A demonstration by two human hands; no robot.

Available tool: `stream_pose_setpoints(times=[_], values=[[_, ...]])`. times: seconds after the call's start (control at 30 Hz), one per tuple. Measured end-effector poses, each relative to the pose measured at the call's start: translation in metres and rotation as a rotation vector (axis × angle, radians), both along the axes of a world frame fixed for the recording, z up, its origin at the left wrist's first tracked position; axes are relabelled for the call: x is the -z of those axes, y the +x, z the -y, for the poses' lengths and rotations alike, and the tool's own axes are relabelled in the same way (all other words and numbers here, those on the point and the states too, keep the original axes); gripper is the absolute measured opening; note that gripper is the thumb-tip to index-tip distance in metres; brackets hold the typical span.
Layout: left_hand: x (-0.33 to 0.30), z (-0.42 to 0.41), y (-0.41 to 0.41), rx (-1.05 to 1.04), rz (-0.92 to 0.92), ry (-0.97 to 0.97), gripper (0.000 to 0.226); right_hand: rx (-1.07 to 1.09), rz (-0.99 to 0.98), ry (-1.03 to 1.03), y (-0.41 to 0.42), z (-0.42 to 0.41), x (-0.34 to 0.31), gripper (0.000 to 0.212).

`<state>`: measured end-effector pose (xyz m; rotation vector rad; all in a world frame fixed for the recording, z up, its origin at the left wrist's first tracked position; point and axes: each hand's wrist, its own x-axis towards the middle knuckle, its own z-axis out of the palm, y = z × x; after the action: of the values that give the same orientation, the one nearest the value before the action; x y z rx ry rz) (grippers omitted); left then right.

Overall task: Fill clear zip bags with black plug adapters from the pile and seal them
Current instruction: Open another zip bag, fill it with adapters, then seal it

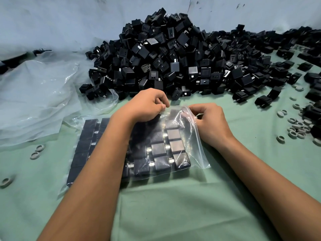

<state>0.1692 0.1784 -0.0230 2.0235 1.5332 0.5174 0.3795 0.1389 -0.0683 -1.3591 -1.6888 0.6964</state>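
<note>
A clear zip bag (194,146) lies flat on the green cloth in front of me, packed with neat rows of black plug adapters (159,148). My left hand (147,105) pinches the bag's far edge near its middle. My right hand (210,122) grips the same edge at the bag's right corner, where the plastic is crumpled and lifted. A big pile of loose black plug adapters (173,54) rises just beyond my hands. My left forearm covers part of the bag's middle rows.
Crumpled clear plastic sheeting (34,98) lies at the left. Small grey rings (295,129) are scattered at the right, with a few more grey rings (37,152) at the left. More adapters (286,49) spread along the right side. A pale wall stands behind the pile.
</note>
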Motion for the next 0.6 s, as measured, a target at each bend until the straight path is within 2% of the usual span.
stream_pose_setpoints(times=[0.2,0.37,0.5,0.6], values=[[0.0004,0.0025,0.0032,-0.005,-0.006,-0.006,0.011,-0.066,0.084,-0.009,-0.0062,0.0,-0.0026,0.022],[0.0004,0.0016,0.0016,-0.008,-0.004,-0.006,0.009,-0.005,0.09,0.043,-0.0041,0.0034,-0.0019,0.038],[0.0009,0.0013,0.0024,-0.007,-0.017,-0.007,0.009,-0.039,0.089,0.009,-0.0048,0.0014,0.0008,0.009],[0.0008,0.0018,0.0025,-0.006,-0.007,-0.016,0.006,-0.04,0.093,0.014,-0.0052,0.0015,0.0013,0.009]])
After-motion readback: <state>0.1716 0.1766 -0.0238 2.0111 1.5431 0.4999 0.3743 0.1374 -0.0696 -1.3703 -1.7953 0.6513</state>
